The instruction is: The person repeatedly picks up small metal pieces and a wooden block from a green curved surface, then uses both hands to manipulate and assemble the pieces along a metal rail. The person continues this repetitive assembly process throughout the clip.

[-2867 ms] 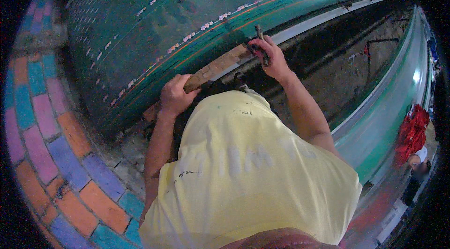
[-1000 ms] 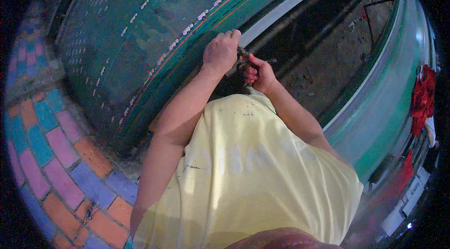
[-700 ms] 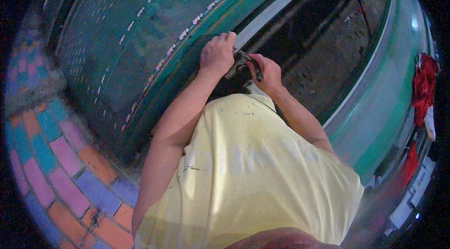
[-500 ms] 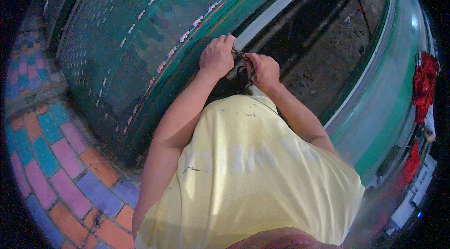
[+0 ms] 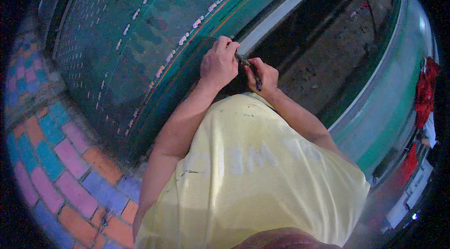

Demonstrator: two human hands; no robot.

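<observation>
Faded pale letters [image 5: 251,159] cross the yellow shirt [image 5: 276,197]

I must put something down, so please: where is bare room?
Coloured paving left of the patterned surface looks bare; so does the glossy green surface between its pale edge and the red cloth. Crowded: around the dark rod between left hand and right hand.

You wear a pale yellow shirt [image 5: 262,178], its cloth smooth with a faint sheen and running in long soft folds down the middle. Faded, whitish block lettering [image 5: 253,157] crosses the chest, too worn in places to make out. Small dark specks [image 5: 244,113] dot the fabric near the waist, and a thin blackish smear [image 5: 192,172] marks your left side. Your forearms are bare past the elbows, and both your left hand [image 5: 219,64] and right hand [image 5: 266,76] are ungloved.
</observation>
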